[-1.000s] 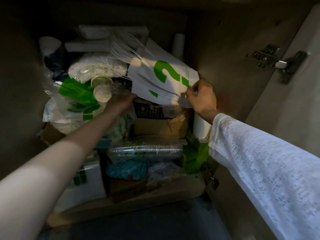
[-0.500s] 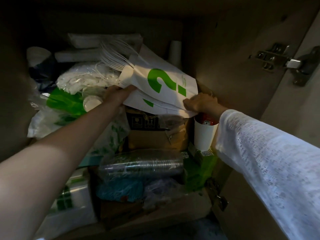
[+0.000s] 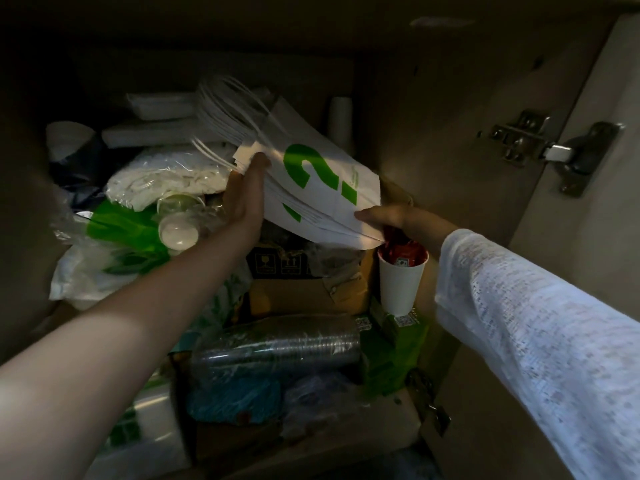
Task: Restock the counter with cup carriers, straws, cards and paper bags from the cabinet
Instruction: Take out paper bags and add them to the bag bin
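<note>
Inside a dim cabinet a stack of white paper bags (image 3: 322, 188) with green print and white string handles lies tilted on top of a brown cardboard box (image 3: 304, 285). My left hand (image 3: 244, 199) presses flat against the stack's left edge, fingers reaching up toward the handles. My right hand (image 3: 384, 216) grips the stack's lower right corner, thumb on top. The stack is raised a little off the box.
A white paper cup (image 3: 401, 282) with red sachets stands just under my right hand. Clear plastic cups (image 3: 277, 344) in a sleeve lie in front; green and white plastic bags (image 3: 117, 244) fill the left. The open cabinet door (image 3: 561, 237) with its hinge (image 3: 540, 150) is at right.
My left hand has slid from under the stack's left corner to flat along its left edge. The bag stack has tilted up, and the red-filled cup under my right hand shows more.
</note>
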Motion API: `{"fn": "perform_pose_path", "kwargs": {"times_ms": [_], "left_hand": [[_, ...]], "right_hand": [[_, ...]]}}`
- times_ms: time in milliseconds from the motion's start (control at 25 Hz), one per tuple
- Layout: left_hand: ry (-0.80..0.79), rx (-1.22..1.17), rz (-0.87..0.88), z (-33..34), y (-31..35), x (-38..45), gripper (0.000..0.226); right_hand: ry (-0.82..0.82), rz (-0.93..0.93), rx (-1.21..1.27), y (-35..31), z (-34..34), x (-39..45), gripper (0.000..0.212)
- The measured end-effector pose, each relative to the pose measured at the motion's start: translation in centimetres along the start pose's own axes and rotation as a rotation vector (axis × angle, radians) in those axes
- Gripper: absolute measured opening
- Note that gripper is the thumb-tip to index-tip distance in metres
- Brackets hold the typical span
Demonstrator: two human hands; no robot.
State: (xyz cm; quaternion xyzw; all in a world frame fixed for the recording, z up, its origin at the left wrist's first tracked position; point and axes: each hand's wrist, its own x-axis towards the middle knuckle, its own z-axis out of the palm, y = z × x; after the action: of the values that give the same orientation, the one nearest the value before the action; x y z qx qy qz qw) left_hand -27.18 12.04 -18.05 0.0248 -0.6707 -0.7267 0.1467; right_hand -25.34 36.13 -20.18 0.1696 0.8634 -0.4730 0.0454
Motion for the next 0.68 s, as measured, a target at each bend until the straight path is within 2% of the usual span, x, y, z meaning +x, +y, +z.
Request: {"fn": "perform_pose_path", "kwargs": {"times_ms": [80, 200, 440, 680], "left_hand": [[-0.009, -0.031, -0.034, -0.1, 0.2, -0.3, 0.062], [0.06, 0.028, 0.024, -0.7, 0.0, -0.1, 0.051], [0.058, 0.105, 0.145, -1.4, 2.2, 0.4, 0.044], [-0.021, -0.045, 0.103, -2.0, 2.9, -1.1, 0.043]], "right_hand": [[0.048, -0.024, -0.056, 0.3, 0.1, -0.1, 0.078], [0.108, -0.021, -0.058, 0.5, 0.3, -0.9, 0.094], [0.165, -0.072, 0.398, -0.4, -1.0, -4.1, 0.103], [0.14, -0.099, 0.494, -1.0, -2.4, -6.8, 0.103]]}}
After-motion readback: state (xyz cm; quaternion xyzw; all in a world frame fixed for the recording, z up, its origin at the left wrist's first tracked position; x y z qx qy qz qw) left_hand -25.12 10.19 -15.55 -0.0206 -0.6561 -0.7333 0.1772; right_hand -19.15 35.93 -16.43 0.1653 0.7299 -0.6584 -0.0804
